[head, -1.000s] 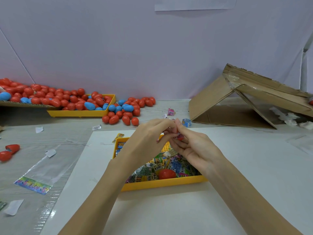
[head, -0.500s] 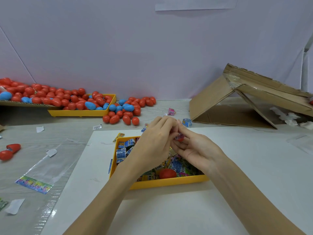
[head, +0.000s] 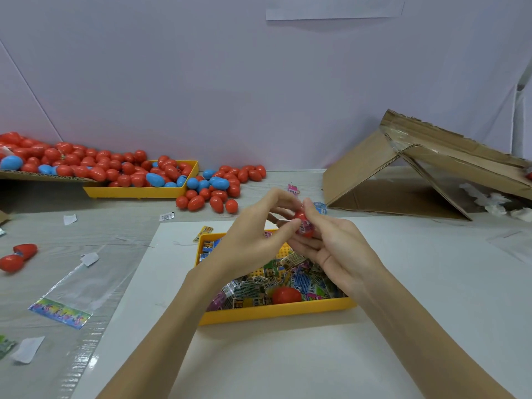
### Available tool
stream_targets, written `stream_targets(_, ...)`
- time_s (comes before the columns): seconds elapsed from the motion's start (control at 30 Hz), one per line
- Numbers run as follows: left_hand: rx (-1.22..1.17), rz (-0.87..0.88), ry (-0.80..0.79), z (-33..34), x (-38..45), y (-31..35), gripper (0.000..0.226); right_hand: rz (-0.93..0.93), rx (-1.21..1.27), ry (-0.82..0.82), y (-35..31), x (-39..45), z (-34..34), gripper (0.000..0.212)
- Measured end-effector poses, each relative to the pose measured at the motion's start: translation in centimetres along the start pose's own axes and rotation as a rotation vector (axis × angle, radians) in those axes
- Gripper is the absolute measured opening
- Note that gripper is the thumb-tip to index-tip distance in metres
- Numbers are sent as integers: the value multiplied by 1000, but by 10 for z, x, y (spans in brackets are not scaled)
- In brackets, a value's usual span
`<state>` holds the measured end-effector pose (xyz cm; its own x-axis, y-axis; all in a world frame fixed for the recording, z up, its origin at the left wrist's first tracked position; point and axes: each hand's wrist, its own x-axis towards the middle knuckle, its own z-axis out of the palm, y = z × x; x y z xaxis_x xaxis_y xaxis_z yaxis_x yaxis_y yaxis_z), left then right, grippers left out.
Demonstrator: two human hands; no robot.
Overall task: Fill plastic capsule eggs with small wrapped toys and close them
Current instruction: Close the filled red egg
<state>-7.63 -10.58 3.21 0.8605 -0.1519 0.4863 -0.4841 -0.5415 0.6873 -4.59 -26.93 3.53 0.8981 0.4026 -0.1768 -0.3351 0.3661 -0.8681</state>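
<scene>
Both hands meet above the yellow tray (head: 276, 312) of small wrapped toys (head: 253, 286). My right hand (head: 336, 246) cups a red capsule egg (head: 302, 224) in its fingers, with a wrapped toy partly inside it. My left hand (head: 256, 237) pinches at the egg's top with thumb and fingertips. A closed red egg (head: 286, 295) lies in the tray among the toys.
A pile of red and blue eggs (head: 121, 168) fills a second yellow tray (head: 138, 192) and spills onto the table at back left. A torn cardboard box (head: 417, 168) lies at back right. Clear plastic bags (head: 80, 289) and two red egg halves (head: 17, 256) lie at left.
The hands have stayed together over the tray and lifted slightly. The red egg shows more plainly between the fingers now than one second ago.
</scene>
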Motion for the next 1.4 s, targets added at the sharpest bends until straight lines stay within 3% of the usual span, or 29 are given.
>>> stream_targets(0.1,-18,-9,1,-2,1,-1,29,-19,-62,-17,-3,-1,1,48)
stream_targets(0.23,-230,-89,140,-8,4,0,26,-79,-36,-149,-10,-3,2,42)
stream_targets(0.4,-442,-139,167,-21,2,0,33,-177,-136,-241,-15,-8,2,39)
stream_targets(0.7,-580,-132,250,-11,3,4,23,-365,-304,-187,-16,-12,3,29)
stream_targets(0.87,-565,-157,342,-3,5,9,21,-541,-561,-38,-11,-8,3,36)
stream_targets(1.03,-601,-144,367,-9,5,13,19,-694,-604,46,-5,-11,8,41)
stream_targets(1.13,-599,-132,329,-10,5,13,20,-714,-571,80,-6,-12,9,24)
stream_targets(1.4,-595,-115,324,-9,5,9,26,-630,-527,61,-9,-13,8,14)
